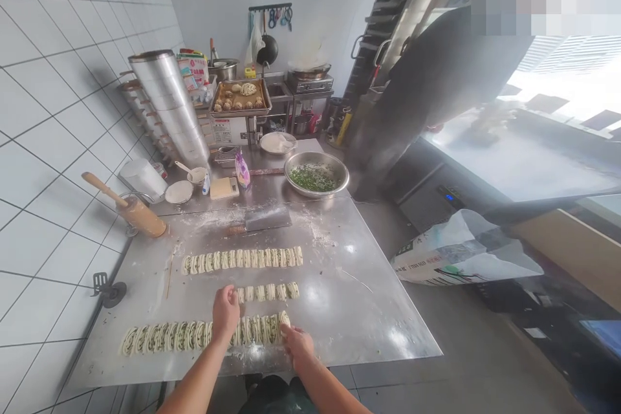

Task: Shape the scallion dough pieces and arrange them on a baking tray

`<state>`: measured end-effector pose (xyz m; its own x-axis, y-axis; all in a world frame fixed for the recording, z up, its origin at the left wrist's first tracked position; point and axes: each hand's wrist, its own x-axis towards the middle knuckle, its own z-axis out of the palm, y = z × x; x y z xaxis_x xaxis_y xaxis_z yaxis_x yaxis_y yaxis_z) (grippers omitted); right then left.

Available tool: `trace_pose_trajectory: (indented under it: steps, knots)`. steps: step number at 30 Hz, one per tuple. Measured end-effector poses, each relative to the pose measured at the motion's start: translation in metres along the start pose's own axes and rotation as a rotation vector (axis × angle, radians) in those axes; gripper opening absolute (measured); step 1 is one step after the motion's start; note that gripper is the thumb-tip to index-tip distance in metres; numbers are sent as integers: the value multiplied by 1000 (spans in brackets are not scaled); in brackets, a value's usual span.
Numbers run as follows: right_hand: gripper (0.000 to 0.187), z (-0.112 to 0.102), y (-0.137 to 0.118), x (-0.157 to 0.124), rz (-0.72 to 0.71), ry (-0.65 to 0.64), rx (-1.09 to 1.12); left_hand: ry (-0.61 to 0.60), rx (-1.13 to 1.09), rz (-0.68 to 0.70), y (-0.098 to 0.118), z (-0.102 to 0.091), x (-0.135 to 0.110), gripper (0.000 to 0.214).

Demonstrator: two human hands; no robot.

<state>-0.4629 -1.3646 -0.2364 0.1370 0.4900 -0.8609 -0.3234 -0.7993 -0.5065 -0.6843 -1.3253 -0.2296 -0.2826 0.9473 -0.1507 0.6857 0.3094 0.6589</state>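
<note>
Three rows of sliced, rolled dough with green filling lie on the steel table. My left hand (226,312) is closed at the left end of the short middle row (269,292), its fingertips around the end slice, which they partly hide. At the right end of the long front row (169,336), my right hand (298,344) pinches the last dough slice (284,319), thumb and fingers close together. My left forearm crosses in front of part of that row. The back row (242,260) lies beyond both hands, untouched.
Behind the rows lies a dough cutter (268,218) on floury steel. A bowl of chopped greens (316,174) stands at the back right, a wooden rolling pin (140,215) at the left. The table's right edge (398,275) borders the floor, near a large printed sack (460,249).
</note>
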Motion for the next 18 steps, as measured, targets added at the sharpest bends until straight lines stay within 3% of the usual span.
trace_pose_trajectory:
  steps: [3, 7, 10, 14, 18]
  knots:
    - [34, -6, -15, -18, -70, -75, 89, -104, -11, 139, 23, -1, -28, 39]
    - [40, -24, -39, -60, -100, -265, 181, -303, 62, 574, 61, -16, -55, 49]
    - [48, -38, -57, -105, -52, -437, 215, -355, 89, 788, 91, -43, -63, 60]
    - [38, -49, -79, -165, 53, -684, 254, -409, 17, 972, 130, -85, -70, 53]
    - [41, -54, -94, -202, 128, -890, 185, -434, -16, 1116, 166, -119, -78, 59]
